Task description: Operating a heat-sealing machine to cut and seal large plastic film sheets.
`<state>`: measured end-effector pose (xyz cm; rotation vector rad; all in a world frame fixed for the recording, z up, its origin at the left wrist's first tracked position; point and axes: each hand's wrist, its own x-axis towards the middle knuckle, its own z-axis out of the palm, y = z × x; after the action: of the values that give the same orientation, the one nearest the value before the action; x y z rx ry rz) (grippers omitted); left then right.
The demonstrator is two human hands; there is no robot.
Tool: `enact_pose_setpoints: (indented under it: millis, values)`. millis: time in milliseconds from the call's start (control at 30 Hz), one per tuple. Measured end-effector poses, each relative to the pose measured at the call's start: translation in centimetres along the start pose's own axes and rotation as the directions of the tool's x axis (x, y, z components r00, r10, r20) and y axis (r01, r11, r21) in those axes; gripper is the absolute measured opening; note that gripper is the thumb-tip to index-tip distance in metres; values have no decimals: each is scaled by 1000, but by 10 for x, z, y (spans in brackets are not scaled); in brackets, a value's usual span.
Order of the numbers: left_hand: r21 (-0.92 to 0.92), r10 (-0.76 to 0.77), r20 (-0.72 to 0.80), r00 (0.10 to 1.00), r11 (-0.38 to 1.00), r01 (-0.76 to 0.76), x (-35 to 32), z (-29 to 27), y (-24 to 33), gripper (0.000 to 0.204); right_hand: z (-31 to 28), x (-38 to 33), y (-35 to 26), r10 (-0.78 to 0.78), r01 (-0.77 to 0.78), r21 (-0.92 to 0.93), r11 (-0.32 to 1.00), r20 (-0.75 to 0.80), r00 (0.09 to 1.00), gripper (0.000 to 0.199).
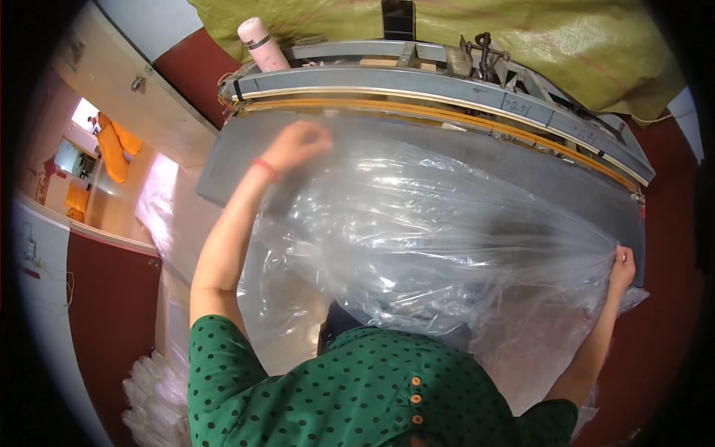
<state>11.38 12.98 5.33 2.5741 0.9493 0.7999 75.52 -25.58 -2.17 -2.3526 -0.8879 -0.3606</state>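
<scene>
A wide sheet of clear plastic film [417, 216] spreads in shiny creases over a grey-topped bench [249, 141] and hangs down its near side against me. My right hand [624, 267], at the right end, is closed on the gathered edge of the film, and folds fan out from it. Toward the far left, my left hand [302, 145] is raised over the bench with its fingers curled in a pinch at the film's far left corner. Motion smears that hand, so the fingertips are not sharp. A red band circles the left wrist.
Behind the bench top runs a grey metal frame [342, 77] with an orange-yellow strip [417, 108]. A pink bottle [264, 46] and a dark metal clamp [484, 56] stand there. Yellow-green woven sheeting [566, 45] hangs behind. Bundled clear plastic [156, 395] lies at the lower left, beside an open doorway.
</scene>
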Motion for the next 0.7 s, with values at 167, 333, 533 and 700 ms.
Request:
enact_pose_setpoints:
  millis: [167,333,533,700]
  values:
    - [-36,-329,155,932,940,338,16,18,-27,19,-2,-1,-3,11,-11,-16,1000,5,1000,26]
    - [570,-168,-190,967,784,248,18,61,-25,9,-2,1,8,-54,60,154,986,-45,998,23]
    - [464,-249,-245,937,818,339,20,65,-14,10,-1,9,41,61,-19,446,895,-79,995,21]
    - [-433,-540,-531,653,836,338,30,62,-45,13,25,43,-12,428,-321,807,496,95,899,19]
